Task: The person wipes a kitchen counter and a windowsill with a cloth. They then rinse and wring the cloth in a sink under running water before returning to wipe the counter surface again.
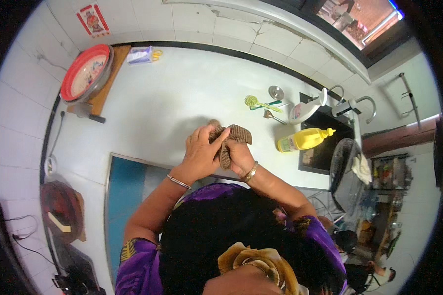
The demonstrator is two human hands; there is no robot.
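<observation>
A brown striped cloth (240,133) is bunched between my two hands, just above the front edge of the white countertop (158,96). My left hand (203,147) presses its fingers over the cloth's left side. Around the lower folds, my right hand (240,155) is closed, with part of the cloth sticking out past the thumb. The palms hide the middle of the cloth. To the right of my hands lie a small wooden-headed brush (269,115), a light green scrub brush (251,100) and a dark green-handled brush (275,103).
A yellow detergent bottle (304,140) and a white spray bottle (299,112) stand by the black sink (312,159) with its faucet (367,105). A cleaver (84,111) lies near the red basin (69,83) at far left. A purple packet (140,55) sits at the back.
</observation>
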